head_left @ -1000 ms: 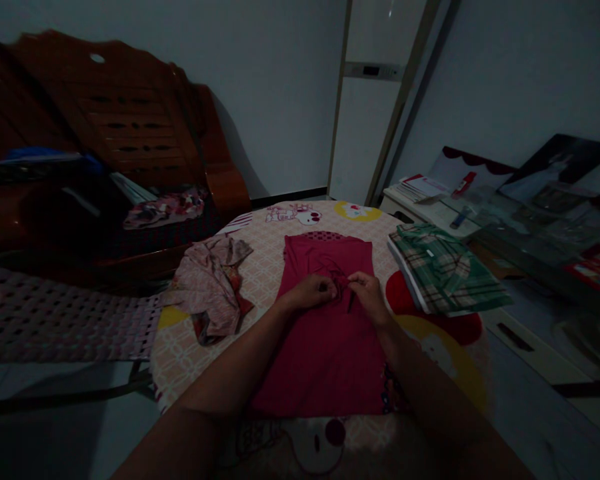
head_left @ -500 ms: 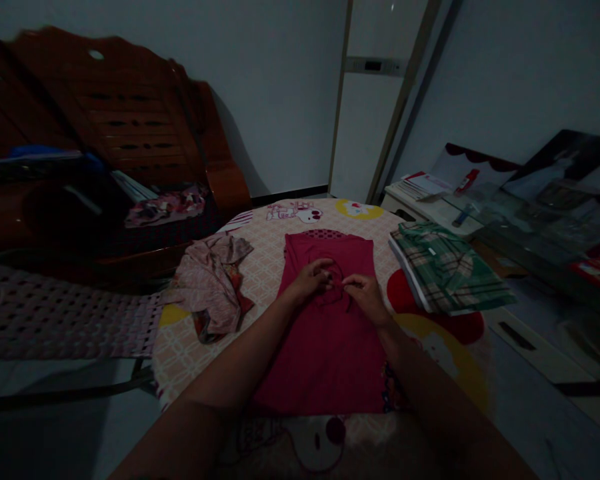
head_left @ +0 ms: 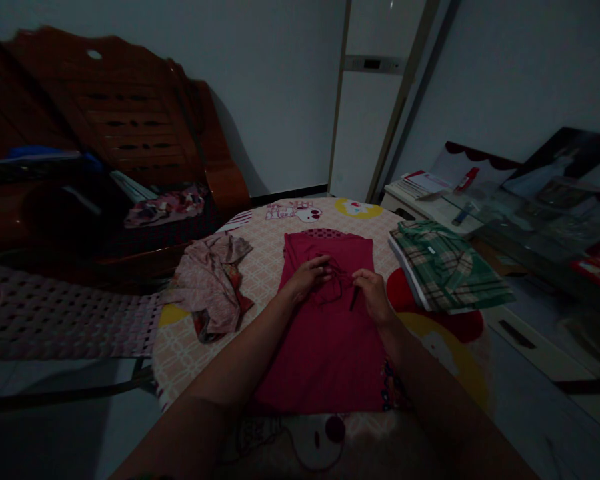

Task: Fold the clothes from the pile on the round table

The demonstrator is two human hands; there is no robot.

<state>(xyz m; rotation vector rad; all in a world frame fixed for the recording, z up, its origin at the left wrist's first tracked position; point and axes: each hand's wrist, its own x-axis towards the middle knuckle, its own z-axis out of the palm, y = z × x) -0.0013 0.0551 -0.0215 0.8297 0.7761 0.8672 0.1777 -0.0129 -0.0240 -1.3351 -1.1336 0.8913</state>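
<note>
Currently pinching thin cord (head_left: 353, 300) between thumb and fingertip of right hand (head_left: 374, 292), over upper half of pink-red garment (head_left: 325, 360), lying flat across round table (head_left: 265, 280); reaching in with left hand (head_left: 311, 275) from other side, curved loosely on same garment near looped part of cord, can't tell if gripping any. Placed between crumpled pale pink cloth (head_left: 205, 277) at left and folded green plaid cloth (head_left: 450, 263) at right, with wooden seat (head_left: 130, 133) beyond at far left
</note>
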